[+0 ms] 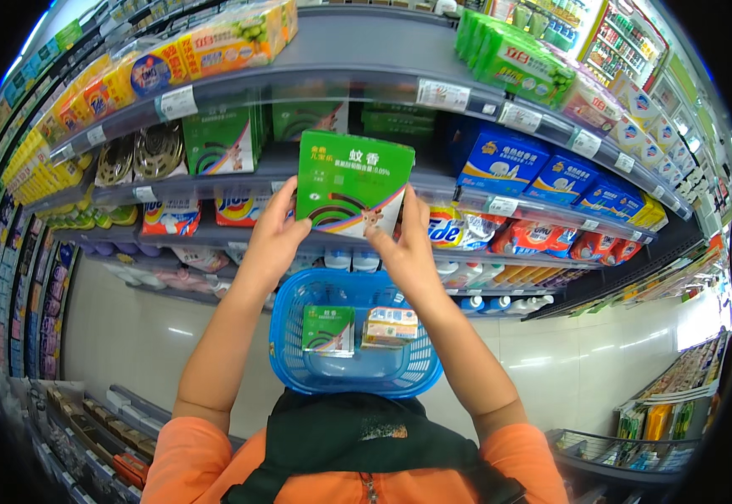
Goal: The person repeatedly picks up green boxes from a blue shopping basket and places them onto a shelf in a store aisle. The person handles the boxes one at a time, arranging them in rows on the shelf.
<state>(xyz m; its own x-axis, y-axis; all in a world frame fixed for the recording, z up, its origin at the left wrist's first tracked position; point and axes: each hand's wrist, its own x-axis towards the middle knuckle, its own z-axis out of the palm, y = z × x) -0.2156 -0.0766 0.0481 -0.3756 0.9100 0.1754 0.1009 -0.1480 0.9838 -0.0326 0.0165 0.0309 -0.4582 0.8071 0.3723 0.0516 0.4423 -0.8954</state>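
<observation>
Both hands grip a green and white box of mosquito coils point(353, 183), its front face turned up towards me. My left hand point(281, 230) holds the lower left side, and my right hand point(404, 236) holds the lower right side with the thumb on the front. Below the hands, against my body, is a blue plastic shopping basket point(282, 372). In it lie a matching green box point(328, 329) on the left and a small wrapped pack point(391, 324) on the right. More green boxes point(221, 140) stand on the shelf behind, left of the held box.
A grey shelf unit point(366, 44) curves across the front. It carries orange soap packs point(171, 66), blue boxes point(504, 157), green packs point(517, 63) and detergent bags point(467, 228). Metal coil holders point(158, 148) sit at the left. A low wire rack point(630, 447) stands at the lower right.
</observation>
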